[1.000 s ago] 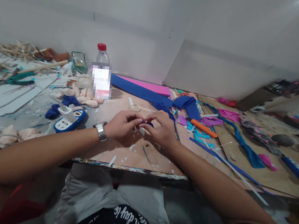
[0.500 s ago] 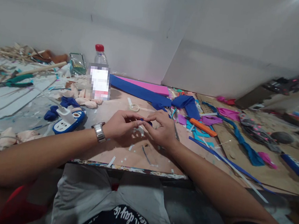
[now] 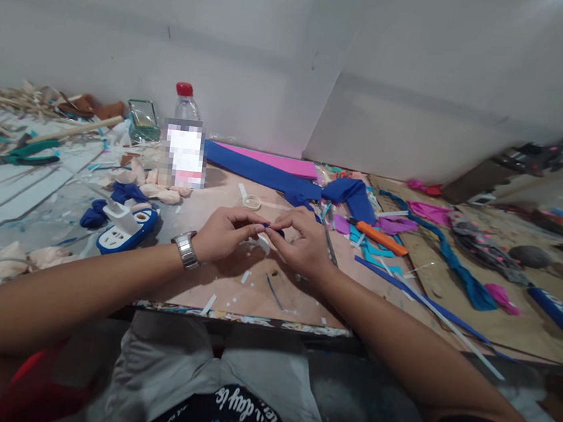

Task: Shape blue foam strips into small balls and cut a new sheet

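Observation:
My left hand (image 3: pixel 229 235) and my right hand (image 3: pixel 303 239) meet over the middle of the table, fingertips almost touching. Between them they pinch a small dark blue piece (image 3: pixel 280 232), paper or cloth; most of it is hidden by the fingers. Thumbs and forefingers of both hands are pressed together on it. A roll of pale tape (image 3: pixel 252 202) lies just beyond the hands. Under the fingers there is a whitish curl (image 3: pixel 260 244), too unclear to name.
Left are a blue-and-white power strip (image 3: pixel 128 230), green-handled pliers (image 3: pixel 36 153) and a red-capped bottle (image 3: pixel 184 99). Blue folded strips (image 3: pixel 265 172) lie behind. To the right are an orange cutter (image 3: pixel 382 238), a long blue strip (image 3: pixel 416 292) and a teal strip (image 3: pixel 456 270).
Both hands stay in nearly the same place, with only slight finger movement on the blue piece. The view has shifted very slightly.

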Available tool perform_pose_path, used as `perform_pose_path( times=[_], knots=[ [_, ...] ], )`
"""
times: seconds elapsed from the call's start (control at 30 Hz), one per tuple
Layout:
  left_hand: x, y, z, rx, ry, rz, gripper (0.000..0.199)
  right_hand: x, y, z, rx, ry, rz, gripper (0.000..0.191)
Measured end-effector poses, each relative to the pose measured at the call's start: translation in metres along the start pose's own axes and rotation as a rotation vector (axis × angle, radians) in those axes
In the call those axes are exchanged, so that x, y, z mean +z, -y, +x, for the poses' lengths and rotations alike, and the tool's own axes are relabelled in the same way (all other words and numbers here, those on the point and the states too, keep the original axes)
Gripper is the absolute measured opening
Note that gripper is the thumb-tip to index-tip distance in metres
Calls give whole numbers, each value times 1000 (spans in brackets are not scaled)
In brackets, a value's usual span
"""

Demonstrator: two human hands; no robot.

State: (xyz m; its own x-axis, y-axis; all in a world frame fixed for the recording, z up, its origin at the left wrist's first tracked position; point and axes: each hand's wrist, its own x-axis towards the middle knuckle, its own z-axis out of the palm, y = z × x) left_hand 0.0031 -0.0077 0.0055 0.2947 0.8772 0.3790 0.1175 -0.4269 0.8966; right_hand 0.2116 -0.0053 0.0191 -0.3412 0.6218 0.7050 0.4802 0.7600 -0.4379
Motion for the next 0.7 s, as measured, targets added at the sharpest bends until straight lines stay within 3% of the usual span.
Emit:
perform_pose_path(
  times=[0.33,0.7],
  knots=[
    [-1,-3,1,-63,-7,-66,26,-4,5,2,-23,3,19,8],
    [0,1,0,-82,41,-72,30,0,-3,1,-19,-5,-9,12]
  ],
)
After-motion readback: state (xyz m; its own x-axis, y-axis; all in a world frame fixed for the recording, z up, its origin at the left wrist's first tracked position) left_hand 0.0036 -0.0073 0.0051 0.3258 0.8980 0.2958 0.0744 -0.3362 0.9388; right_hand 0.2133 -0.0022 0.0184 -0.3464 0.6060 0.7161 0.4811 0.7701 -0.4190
